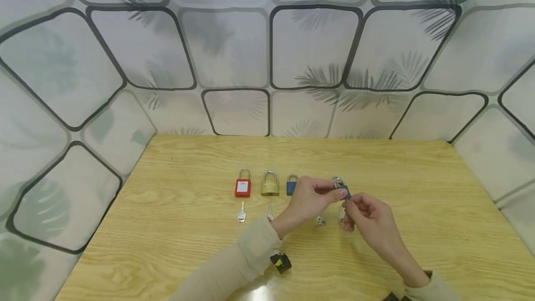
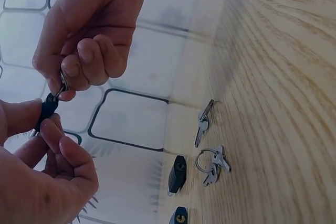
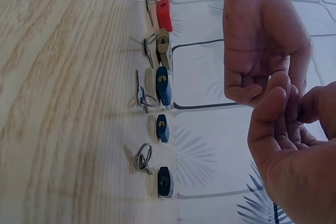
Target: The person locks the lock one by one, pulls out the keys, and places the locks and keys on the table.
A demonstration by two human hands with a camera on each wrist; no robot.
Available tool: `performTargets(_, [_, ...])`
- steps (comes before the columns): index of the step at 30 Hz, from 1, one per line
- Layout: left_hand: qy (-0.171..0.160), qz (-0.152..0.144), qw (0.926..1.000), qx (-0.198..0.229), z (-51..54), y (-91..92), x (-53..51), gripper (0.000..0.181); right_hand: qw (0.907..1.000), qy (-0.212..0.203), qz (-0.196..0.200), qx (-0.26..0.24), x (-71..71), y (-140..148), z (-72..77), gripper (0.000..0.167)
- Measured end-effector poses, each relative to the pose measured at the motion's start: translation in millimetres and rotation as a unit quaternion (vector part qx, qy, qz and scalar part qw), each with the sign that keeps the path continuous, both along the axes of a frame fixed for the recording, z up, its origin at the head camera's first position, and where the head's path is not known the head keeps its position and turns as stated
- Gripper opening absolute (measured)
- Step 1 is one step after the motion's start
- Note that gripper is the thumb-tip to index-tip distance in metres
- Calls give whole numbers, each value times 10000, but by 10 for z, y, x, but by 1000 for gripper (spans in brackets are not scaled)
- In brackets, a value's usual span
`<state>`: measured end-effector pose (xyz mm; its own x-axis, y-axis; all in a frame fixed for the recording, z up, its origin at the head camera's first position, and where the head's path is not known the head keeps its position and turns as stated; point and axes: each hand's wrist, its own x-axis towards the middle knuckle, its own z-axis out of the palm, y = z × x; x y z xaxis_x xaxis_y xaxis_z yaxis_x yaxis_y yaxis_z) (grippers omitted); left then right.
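Note:
A small blue padlock [image 1: 342, 188] is up off the table, pinched between the thumb and fingers of my left hand [image 1: 311, 200]. Its metal shackle points away from my right hand [image 1: 374, 224]. That hand pinches a key by its head at the padlock's bottom end; a metal key ring [image 2: 64, 81] shows at its fingertips in the left wrist view. How deep the key sits in the lock cannot be seen. In the right wrist view, the fingers hide the held padlock almost fully.
Along the table stand a red padlock [image 1: 242, 187], a brass padlock [image 1: 270, 186] and several blue padlocks [image 3: 163, 86], partly behind my left hand. Nearer me lie a key [image 1: 242, 212], more keys [image 2: 203, 124] and a ring of keys [image 2: 214, 165]. A patterned backdrop [image 1: 234, 50] surrounds the table.

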<state>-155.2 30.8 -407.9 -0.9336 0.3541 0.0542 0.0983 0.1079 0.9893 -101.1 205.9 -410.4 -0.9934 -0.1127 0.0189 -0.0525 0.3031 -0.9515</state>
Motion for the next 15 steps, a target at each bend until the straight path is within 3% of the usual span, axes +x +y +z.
performTargets(15, [-215,187,9994,182,-4,27,43,16,9998,65,-163,-45,13,-8,-1,20])
